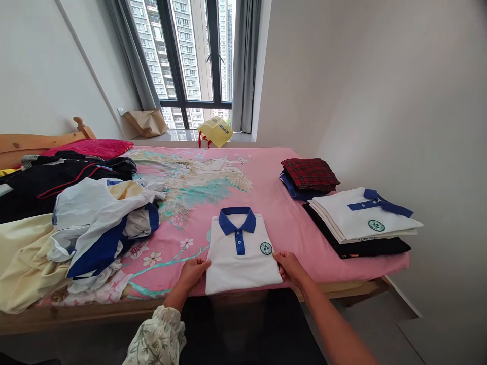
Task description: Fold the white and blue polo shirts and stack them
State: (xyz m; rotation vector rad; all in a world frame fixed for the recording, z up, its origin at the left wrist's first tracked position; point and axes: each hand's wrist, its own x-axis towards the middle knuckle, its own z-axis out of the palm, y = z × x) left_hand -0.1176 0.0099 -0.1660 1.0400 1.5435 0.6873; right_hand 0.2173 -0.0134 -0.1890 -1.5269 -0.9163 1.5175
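A white polo shirt [236, 268] with a blue collar and a round green badge lies folded in a neat rectangle at the bed's front edge. At its left side, my left hand [194, 271] pinches the shirt's edge between thumb and fingers. My right hand [289, 266] grips the opposite edge, just below the badge. The collar faces away from me and the front is turned up. Both hands' lower fingers are partly hidden under or beside the fabric.
To the right sit a stack of folded polo shirts [342, 218] on black clothing and a folded red plaid garment [310, 174] on blue ones. Loose clothes [102, 218] are heaped at left on the pink bedsheet [266, 177]. A yellow bag [216, 132] and brown paper bag [148, 123] stand by the window.
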